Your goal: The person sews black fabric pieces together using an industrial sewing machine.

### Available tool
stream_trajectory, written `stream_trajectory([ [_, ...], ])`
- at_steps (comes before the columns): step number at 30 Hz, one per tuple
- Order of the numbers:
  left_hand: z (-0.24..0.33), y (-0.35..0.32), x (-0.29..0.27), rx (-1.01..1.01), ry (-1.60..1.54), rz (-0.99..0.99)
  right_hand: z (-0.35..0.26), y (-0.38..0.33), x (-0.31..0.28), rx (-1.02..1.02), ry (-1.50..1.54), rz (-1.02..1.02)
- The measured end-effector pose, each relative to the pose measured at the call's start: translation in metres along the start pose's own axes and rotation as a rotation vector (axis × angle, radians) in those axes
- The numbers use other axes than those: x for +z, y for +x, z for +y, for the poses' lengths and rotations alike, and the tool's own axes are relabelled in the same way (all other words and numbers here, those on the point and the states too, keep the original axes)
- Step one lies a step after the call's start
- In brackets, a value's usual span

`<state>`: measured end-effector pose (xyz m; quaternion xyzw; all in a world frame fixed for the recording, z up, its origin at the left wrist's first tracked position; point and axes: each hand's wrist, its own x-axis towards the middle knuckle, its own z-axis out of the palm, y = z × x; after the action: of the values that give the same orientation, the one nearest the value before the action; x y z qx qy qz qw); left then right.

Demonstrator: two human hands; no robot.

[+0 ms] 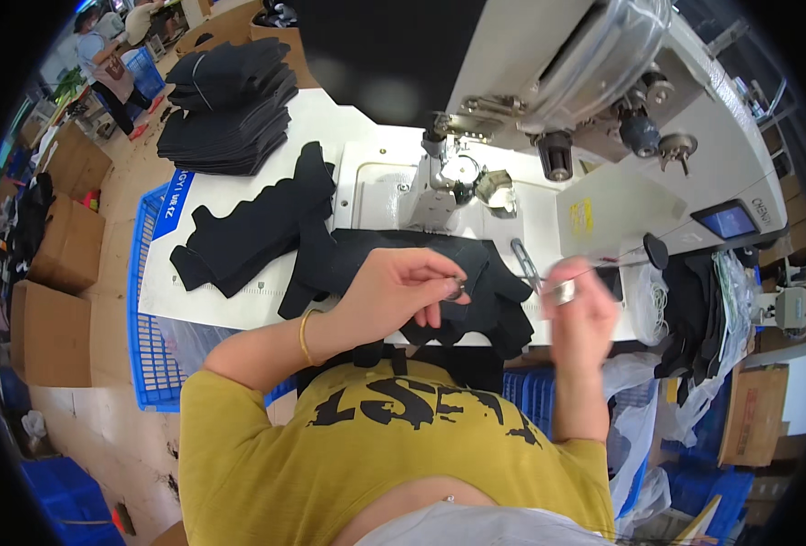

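In front of the sewing machine, both my hands are raised over black cut fabric pieces. My left hand is closed in a pinch on a small round dark metal part, possibly a bobbin, mostly hidden by the fingers. My right hand, blurred by motion, is curled near a shiny silver metal piece. Whether that piece is gripped or worn on a finger, I cannot tell. Thread snips lie on the table between the hands.
More black pieces lie on the white table to the left, below a tall stack. A blue crate stands beside the table. Cardboard boxes are on the floor; a person stands far left.
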<state>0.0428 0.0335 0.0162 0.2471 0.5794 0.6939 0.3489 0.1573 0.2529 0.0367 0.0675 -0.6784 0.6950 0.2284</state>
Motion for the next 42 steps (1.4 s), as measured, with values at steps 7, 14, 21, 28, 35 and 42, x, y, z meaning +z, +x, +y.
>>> stream_trajectory([
  [7, -0.01, 0.012, 0.027, -0.133, -0.564, -0.14, 0.03, 0.01, 0.023, -0.396, -0.535, -0.214],
  [14, -0.013, 0.01, 0.031, -0.023, -0.59, -0.101, 0.029, 0.008, 0.027, -0.326, -0.278, -0.169],
  [21, -0.014, 0.021, 0.033, 0.235, -0.426, 0.048, 0.02, 0.004, 0.018, 0.045, 0.241, -0.1],
  [28, -0.022, 0.019, 0.026, 0.247, -0.149, -0.045, 0.028, 0.023, 0.01, 0.352, 0.358, 0.069],
  [35, -0.011, 0.024, 0.021, -0.073, -0.12, -0.249, 0.022, 0.034, 0.007, 0.249, 0.28, -0.093],
  [42, -0.012, 0.031, 0.018, -0.124, -0.193, -0.327, 0.026, 0.031, -0.02, 0.3, 0.392, -0.158],
])
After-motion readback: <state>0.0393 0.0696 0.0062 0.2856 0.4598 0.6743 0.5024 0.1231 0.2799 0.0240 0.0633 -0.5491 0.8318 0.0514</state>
